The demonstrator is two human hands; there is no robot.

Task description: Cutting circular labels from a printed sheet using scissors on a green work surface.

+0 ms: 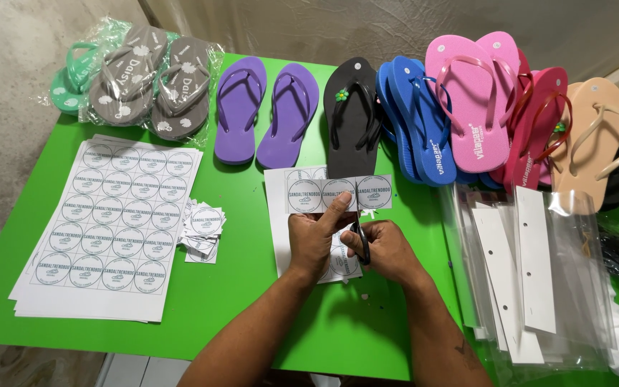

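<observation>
My left hand (314,236) pinches a cut strip of round printed labels (338,193) and holds it up above the green table (245,287). My right hand (385,249) grips black-handled scissors (360,240) just under the strip, blades pointing up toward it. Beneath both hands lies a partly cut white label sheet (278,215).
A stack of full label sheets (109,229) lies at the left, with a small pile of cut labels (203,228) beside it. Flip-flops in purple (266,111), black, blue, pink and tan line the far edge; bagged grey ones (148,79) at far left. Clear bags with white header cards (531,279) lie at the right.
</observation>
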